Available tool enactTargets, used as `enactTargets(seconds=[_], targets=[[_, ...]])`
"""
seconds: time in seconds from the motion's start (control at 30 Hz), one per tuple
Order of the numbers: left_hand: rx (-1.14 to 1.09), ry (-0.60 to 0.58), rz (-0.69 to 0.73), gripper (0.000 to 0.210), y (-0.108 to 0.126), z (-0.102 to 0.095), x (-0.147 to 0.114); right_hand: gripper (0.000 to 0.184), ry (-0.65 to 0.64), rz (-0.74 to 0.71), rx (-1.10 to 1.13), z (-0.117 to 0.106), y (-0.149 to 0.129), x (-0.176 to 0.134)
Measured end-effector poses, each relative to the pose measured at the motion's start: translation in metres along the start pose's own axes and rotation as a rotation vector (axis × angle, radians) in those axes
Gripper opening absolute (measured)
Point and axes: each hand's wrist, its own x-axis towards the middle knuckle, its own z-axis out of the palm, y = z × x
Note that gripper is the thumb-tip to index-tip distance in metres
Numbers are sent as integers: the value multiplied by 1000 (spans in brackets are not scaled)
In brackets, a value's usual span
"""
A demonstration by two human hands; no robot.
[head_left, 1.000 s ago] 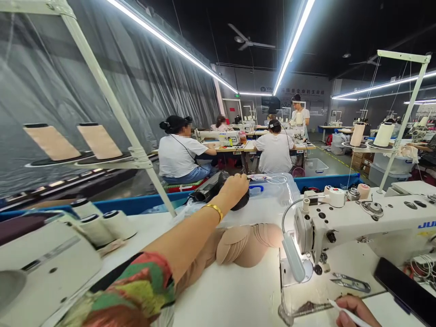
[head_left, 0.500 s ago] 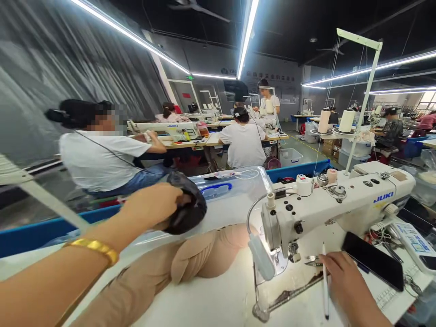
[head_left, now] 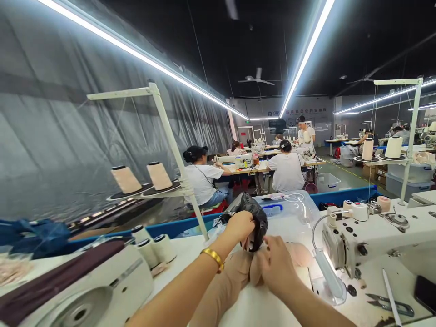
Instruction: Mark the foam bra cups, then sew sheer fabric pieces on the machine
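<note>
My left hand (head_left: pixel 240 227), with a gold bracelet at its wrist, grips a black plastic bag (head_left: pixel 260 215) by its rim. The bag is tilted, its mouth facing me, and something pale shows inside. Close to the bag's right edge is my right hand (head_left: pixel 277 265), its fingers loosely bent and apart, with nothing visible in them. Beneath both hands a beige fabric piece (head_left: pixel 226 288) with rounded, cup-like folds lies on the white table. A white pen (head_left: pixel 391 295) rests across thread snips (head_left: pixel 388 304) at the right.
To the right stands a white sewing machine (head_left: pixel 374 240) with a lamp (head_left: pixel 329 274); a black phone (head_left: pixel 425 293) lies beside it. Another machine (head_left: pixel 132 277) and thread cones (head_left: pixel 163 249) are at the left. Behind the bag is a clear plastic bin (head_left: pixel 299 206). Co-workers sit farther back.
My right hand has left the white pen by the sewing machine and come over to the black bag. The left hand still holds the bag. The view has swung left.
</note>
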Motion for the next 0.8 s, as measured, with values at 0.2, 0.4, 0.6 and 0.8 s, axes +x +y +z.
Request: enactTargets(seconds=[0.2, 0.4, 0.6, 0.8], targets=[[92, -42, -77, 29, -7, -5, 9, 10, -13, 143, -29, 43, 3, 94], [96, 40, -112, 33, -10, -15, 31, 23, 19, 136, 46, 53, 9, 123], [45, -29, -32, 34, -24, -75, 59, 23, 41, 167, 194, 58, 2, 143], [-100, 85, 72, 30, -37, -130, 58, 25, 148, 100, 284, 42, -39, 167]])
